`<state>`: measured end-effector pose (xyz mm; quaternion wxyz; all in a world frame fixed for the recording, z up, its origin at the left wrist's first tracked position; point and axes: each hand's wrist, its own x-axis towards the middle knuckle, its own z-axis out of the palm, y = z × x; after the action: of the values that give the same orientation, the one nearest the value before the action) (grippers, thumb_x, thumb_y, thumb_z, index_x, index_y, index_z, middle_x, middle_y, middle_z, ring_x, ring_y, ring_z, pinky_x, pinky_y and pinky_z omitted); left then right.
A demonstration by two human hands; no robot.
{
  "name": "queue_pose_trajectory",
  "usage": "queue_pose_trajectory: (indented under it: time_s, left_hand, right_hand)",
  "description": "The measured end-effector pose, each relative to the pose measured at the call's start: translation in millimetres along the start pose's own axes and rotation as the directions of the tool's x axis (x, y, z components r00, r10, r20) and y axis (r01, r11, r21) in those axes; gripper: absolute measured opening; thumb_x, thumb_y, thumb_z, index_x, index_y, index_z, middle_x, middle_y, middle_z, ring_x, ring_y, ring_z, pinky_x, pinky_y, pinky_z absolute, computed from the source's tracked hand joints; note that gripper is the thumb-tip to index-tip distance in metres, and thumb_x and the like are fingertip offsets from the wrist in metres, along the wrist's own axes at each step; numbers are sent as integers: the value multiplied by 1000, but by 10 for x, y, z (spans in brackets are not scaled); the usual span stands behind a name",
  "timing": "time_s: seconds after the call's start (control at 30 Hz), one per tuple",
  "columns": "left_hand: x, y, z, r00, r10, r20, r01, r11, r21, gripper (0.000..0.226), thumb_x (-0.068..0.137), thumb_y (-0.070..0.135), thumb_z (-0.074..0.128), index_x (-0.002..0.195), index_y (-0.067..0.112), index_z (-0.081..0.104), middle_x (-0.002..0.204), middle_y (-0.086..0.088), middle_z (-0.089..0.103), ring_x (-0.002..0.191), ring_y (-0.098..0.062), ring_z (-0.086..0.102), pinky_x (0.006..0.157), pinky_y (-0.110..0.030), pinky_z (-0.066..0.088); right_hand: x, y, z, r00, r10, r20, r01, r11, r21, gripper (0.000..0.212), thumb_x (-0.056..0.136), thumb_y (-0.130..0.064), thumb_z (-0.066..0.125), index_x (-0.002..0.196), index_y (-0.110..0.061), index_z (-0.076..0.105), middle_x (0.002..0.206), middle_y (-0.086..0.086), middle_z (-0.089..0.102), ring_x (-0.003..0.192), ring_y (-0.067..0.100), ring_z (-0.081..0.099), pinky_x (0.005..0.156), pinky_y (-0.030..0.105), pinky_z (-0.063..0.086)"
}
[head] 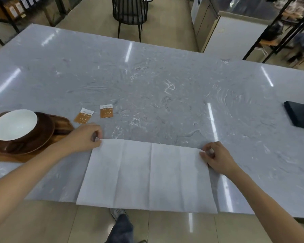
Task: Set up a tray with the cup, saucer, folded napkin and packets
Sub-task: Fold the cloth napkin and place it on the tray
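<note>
1. Your left hand pinches the far left corner of the napkin, thumb and fingertips closed on the paper's edge.
2. Your right hand pinches the far right corner the same way, fingers curled round the edge.
3. The napkin lies spread flat on the table, creased into vertical panels. Its near edge hangs just past the table's near edge.
4. The tray, dark wood, sits at the table's left, just beside your left wrist.
5. On the tray rests a brown saucer, and on that a white cup, wide and bowl-like, tilted with its opening towards you.
6. Two orange-and-white packets lie flat on the table just beyond your left hand, side by side but apart, neither touching the tray nor the napkin.
7. A dark flat box lies at the table's right edge, well apart from the napkin.
8. A black chair stands on the floor past the far side of the table.
9. Your shoe and trouser leg show below the table's near edge.
</note>
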<state>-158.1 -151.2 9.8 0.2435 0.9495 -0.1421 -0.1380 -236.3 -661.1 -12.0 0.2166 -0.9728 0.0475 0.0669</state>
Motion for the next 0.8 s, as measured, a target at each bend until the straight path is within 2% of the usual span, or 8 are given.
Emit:
queue_pose_trajectory:
  time_s: [0.07,0.17,0.27,0.4,0.47,0.6,0.7,0.8]
  left_hand:
    - [95,39,-71,992,-21,122,16,999,42,20,78,10,73,86,24,60,78,9,64,65,-7,56,60,-20,41]
    - [216,92,-107,965,-58,255,22,990,143,27,79,16,72,101,23,58,84,8,65,70,-5,56,60,-20,41]
    - [280,148,-103,954,-66,293,-1,975,221,18,75,20,72,85,28,60,77,12,62,67,-4,55,54,-15,37]
    - [234,168,-95,948,-56,314,-20,972,233,19,72,22,70,71,30,53,78,10,61,72,-11,57,63,-27,44]
    - [178,154,-125,954,-43,297,-20,978,206,21,72,21,70,70,30,51,78,10,62,73,-13,58,65,-29,45]
    - [48,125,-266,962,-31,272,21,999,40,20,75,12,72,74,29,62,74,10,70,66,-4,63,60,-18,47]
    - [-82,150,-411,973,-38,229,46,998,-30,25,79,14,77,91,35,74,78,11,77,71,6,68,67,-11,51]
    - [-187,191,-544,982,-50,184,66,994,-82,22,77,19,84,87,38,79,80,17,79,78,7,72,74,-13,56]
  right_hand:
    - [51,-39,-57,999,-9,39,9,1000,-5,16,88,-20,77,95,-21,63,95,-2,54,68,13,58,62,14,37]
    - [123,-97,-102,992,11,128,-13,1000,17,21,87,-16,74,96,-22,57,85,0,62,73,22,62,65,23,43]
    - [160,-157,-138,983,21,185,-40,994,97,22,89,-15,73,102,-28,61,87,2,67,79,21,62,67,17,45]
    - [140,-188,-252,990,22,139,-62,954,292,4,89,-24,79,87,-26,77,86,3,77,80,18,69,75,27,52]
    - [97,-197,-345,994,17,112,-59,921,386,3,88,-25,82,85,-23,80,82,0,79,76,14,70,70,29,54]
    - [-28,-264,-519,997,-15,73,-22,879,476,2,87,-25,82,85,-25,83,77,-4,79,69,7,70,60,19,56]
    - [-108,-311,-614,999,-13,38,-8,869,495,6,86,-28,82,91,-25,84,84,-6,81,75,7,74,61,17,56]
    - [-191,-346,-718,1000,10,3,-10,834,551,7,86,-27,82,92,-28,84,86,-8,81,77,3,74,60,15,55]
